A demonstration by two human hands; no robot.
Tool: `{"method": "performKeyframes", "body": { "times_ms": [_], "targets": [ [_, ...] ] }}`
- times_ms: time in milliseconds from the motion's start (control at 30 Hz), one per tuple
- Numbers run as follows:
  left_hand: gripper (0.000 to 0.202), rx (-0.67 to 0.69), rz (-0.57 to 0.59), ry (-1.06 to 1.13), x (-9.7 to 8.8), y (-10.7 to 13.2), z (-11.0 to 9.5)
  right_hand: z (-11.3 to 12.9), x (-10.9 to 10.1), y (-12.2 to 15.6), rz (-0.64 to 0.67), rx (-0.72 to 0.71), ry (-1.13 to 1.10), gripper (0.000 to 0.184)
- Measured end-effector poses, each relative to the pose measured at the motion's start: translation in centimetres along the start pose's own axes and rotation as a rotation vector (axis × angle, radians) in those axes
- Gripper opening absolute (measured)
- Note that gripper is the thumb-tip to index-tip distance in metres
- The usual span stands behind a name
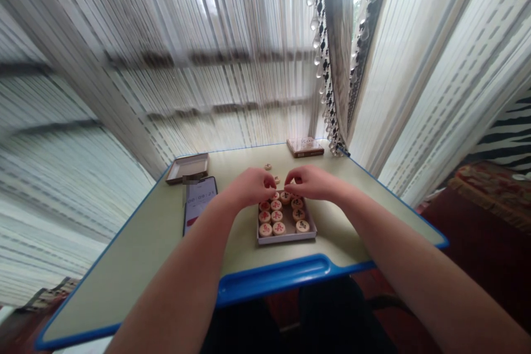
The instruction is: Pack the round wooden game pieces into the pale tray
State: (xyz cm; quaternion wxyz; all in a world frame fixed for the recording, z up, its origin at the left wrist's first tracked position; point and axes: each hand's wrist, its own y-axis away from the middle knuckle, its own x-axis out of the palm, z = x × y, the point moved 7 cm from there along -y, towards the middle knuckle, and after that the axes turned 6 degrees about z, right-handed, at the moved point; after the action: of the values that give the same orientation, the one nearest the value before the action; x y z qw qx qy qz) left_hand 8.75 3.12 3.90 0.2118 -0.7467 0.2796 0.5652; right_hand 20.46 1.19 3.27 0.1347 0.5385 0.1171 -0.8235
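Note:
A shallow open box [286,241] near the table's front holds round wooden Chinese chess pieces. Red-marked pieces, such as a red soldier piece [279,228], stand in columns on its left side. Along its right side are black-marked ones, among them a black horse piece [302,226]. Over the box's far left corner is my left hand [255,185], its fingers curled and closed at the pieces there; what they grip is hidden. My right hand [307,181] is bent over the far right corner, thumb and fingers pinched around a pale piece, partly covered. Two loose pieces [267,166] lie beyond the box.
To the left lies a phone [201,204] showing a running timer. Behind it is an open box lid [188,167]. A flat printed box [305,146] rests at the table's back right. The table [136,254] has a blue rim, and string curtains [249,83] hang behind it.

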Motion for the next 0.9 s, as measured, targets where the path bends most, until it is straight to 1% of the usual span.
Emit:
{"method": "performKeyframes", "body": {
  "times_ms": [100, 233, 467, 633, 900],
  "targets": [
    [0.022, 0.0, 0.025, -0.026, 0.15, -0.04, -0.15, -0.07, -0.29, -0.12, -0.049, 0.004, 0.01, 0.024],
    [0.021, -0.004, 0.048, -0.029, 0.32, -0.07, -0.23, -0.05, -0.21, -0.17, -0.057, -0.002, 0.01, 0.024],
    [0.021, 0.017, 0.062, 0.047, 0.59, -0.3, 0.02, -0.09, -0.18, -0.06, -0.047, 0.008, 0.004, 0.023],
    [0.024, 0.019, -0.007, 0.08, 0.12, -0.33, 0.32, 0.03, -0.36, 0.03, -0.046, 0.0, 0.006, 0.024],
    [0.024, -0.03, 0.05, 0.041, 0.33, -0.17, 0.34, 0.22, -0.01, 0.12, 0.021, -0.007, 0.019, 0.024]
  ]
}}
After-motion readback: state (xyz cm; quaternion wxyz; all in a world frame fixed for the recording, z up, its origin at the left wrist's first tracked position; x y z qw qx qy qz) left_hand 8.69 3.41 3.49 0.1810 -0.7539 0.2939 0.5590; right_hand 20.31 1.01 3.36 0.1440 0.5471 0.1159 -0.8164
